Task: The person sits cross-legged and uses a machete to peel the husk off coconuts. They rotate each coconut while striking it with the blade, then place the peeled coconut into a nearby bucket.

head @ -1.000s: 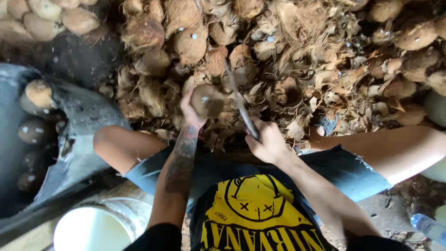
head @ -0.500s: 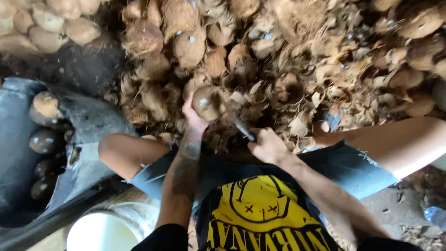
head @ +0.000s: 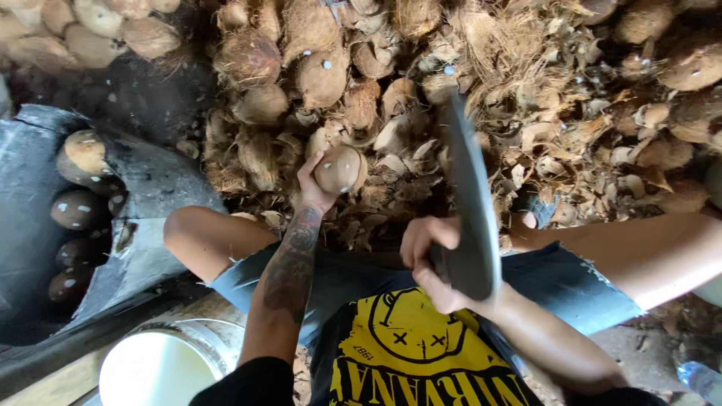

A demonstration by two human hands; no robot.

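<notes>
L hand (head: 314, 188) has its grip wrapped round a husked coconut (head: 338, 170), held out just above frame centre, approx 11 o'clock from the R hand (head: 432, 263). R grip is closed on the handle of a broad cleaver (head: 470, 203), blade raised & pointing to 12. Husk pile (head: 571, 113) fills 12–3. Peeled coconuts in a dark sack (head: 150, 188) at 9; white bucket (head: 154, 372) at 7.

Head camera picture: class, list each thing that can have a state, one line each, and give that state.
Left hand: gripping the round brown husked coconut, held out over the husk pile.
Right hand: closed on the handle of the broad dark metal cleaver, blade raised.
White round bucket: open, filled with white liquid.
Grey curved trough: holding several dark coconuts.
</notes>
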